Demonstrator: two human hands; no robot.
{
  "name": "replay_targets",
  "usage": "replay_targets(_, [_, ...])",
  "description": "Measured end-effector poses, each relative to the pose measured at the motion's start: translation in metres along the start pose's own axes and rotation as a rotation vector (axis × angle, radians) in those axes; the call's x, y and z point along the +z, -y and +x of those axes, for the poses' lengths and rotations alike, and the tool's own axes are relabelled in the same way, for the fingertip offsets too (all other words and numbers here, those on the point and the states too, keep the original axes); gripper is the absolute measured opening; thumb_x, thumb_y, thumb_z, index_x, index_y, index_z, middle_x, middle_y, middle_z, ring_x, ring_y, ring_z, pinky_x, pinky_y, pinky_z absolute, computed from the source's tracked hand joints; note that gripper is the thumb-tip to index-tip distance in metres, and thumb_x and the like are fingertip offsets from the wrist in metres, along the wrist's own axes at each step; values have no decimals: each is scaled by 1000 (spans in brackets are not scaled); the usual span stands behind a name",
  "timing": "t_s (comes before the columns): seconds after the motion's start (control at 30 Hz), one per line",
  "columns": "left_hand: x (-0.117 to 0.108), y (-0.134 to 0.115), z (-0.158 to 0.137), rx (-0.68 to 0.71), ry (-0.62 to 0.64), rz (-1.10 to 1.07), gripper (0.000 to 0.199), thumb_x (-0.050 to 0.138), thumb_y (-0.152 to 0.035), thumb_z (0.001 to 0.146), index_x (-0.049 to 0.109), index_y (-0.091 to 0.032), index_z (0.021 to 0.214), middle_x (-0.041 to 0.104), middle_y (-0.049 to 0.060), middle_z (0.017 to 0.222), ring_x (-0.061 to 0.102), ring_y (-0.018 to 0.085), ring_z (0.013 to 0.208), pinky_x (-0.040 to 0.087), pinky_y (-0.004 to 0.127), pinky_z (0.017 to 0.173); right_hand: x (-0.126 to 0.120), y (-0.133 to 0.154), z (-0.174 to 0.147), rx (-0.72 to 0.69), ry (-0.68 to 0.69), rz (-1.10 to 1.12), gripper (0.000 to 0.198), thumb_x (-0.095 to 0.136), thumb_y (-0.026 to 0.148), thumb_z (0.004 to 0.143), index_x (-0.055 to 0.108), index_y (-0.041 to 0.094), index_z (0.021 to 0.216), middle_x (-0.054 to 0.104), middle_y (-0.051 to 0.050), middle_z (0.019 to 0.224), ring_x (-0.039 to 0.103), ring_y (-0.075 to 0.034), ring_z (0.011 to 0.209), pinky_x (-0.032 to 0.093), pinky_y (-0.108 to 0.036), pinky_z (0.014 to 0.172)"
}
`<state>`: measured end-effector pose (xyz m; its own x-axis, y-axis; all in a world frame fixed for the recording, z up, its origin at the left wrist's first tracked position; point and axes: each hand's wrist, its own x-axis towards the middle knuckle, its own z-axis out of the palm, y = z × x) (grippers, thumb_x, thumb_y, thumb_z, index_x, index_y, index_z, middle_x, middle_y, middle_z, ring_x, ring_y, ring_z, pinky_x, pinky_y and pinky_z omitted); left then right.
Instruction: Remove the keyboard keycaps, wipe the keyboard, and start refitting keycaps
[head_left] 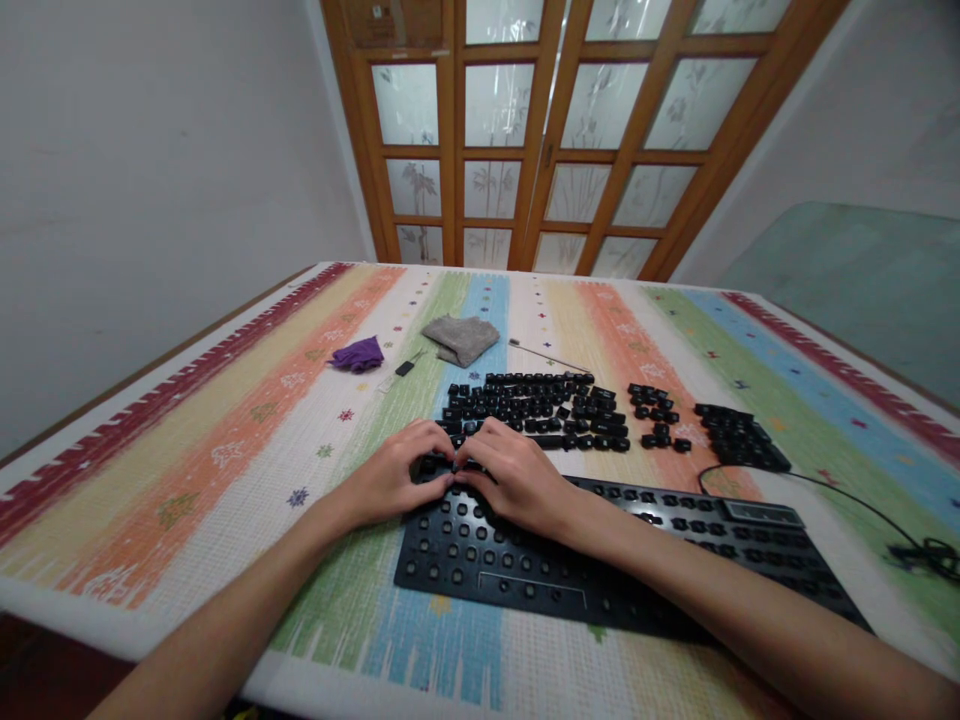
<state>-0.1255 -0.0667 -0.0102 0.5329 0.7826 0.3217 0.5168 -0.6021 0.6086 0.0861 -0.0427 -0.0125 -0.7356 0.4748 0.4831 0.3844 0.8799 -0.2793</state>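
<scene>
A black keyboard [570, 600] lies on the table, most of its key positions bare of caps. Over its upper left corner, my left hand [394, 470] has its thumb and forefinger curled in a pinch. Close against it, my right hand [517, 475] is closed too, its fingertips meeting those of the left. A small dark spot shows between the fingertips, but what they hold is too small and covered to tell. Just beyond the hands lie many loose black keycaps [536, 405] in keyboard-like rows. Part of the keyboard is hidden under my right forearm.
More keycaps sit in a small group [654, 405] and a number-pad block [739, 437] on the right. A black cable [847, 490] runs rightward. Farther back are a purple cloth [358, 355], a grey cloth [463, 338], a small black tool [406, 368] and a thin rod [551, 357].
</scene>
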Motion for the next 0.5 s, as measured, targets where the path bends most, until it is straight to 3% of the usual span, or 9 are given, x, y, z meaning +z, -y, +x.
replay_targets(0.5, [2,2,0,-16,8,27,11,60,-21,89,62,-21,100,63,4,102,58,21,100,47,40,92,-10,1,-1,66,80,11,8,60,20,91,63,15,95,67,-8,88,53,-22,87,44,-34,76])
